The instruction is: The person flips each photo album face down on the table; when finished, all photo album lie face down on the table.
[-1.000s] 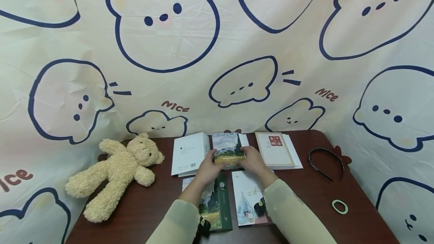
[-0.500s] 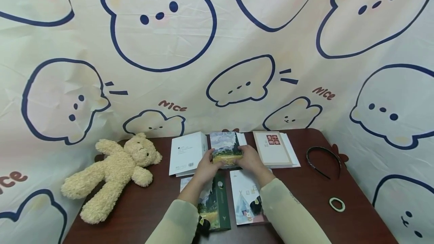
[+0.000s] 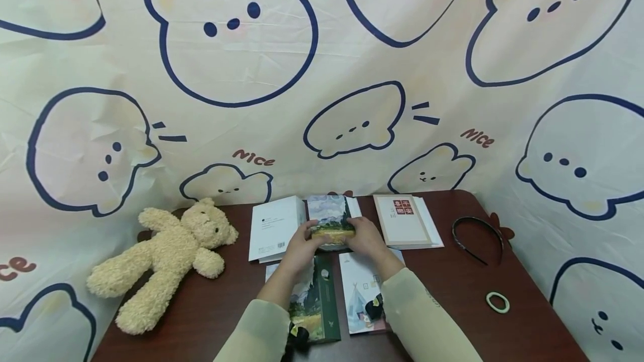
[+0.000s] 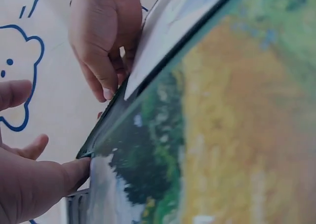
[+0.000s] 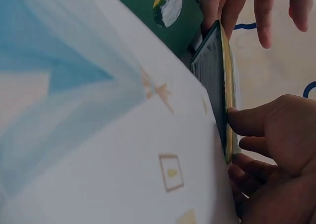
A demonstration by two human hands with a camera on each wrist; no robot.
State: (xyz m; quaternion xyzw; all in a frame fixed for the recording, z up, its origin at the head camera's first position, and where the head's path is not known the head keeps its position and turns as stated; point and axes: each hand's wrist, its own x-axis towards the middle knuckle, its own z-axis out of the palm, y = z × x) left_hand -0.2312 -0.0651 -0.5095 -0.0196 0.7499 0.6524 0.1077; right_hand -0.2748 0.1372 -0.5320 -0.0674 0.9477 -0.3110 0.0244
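Note:
Both hands hold a small book with a landscape painting on its cover (image 3: 330,222) at the back middle of the table, its near edge raised. My left hand (image 3: 304,241) pinches its left side and my right hand (image 3: 363,237) its right side. In the right wrist view the right hand (image 5: 276,150) has its thumb on the book's dark edge (image 5: 217,81), with fingers beneath, and the left hand's fingers (image 5: 247,7) reach round the far end. In the left wrist view the left hand (image 4: 34,184) touches the book's corner (image 4: 106,130).
On the dark wooden table (image 3: 211,306) lie a teddy bear (image 3: 171,253), a white book (image 3: 275,228), a beige book with a red label (image 3: 402,219), a green painted book (image 3: 313,300), a white tent book (image 3: 363,289), a black headband (image 3: 478,233) and a green hair ring (image 3: 497,301).
Both hands and the painted book have shifted slightly up and away. The grip is the same.

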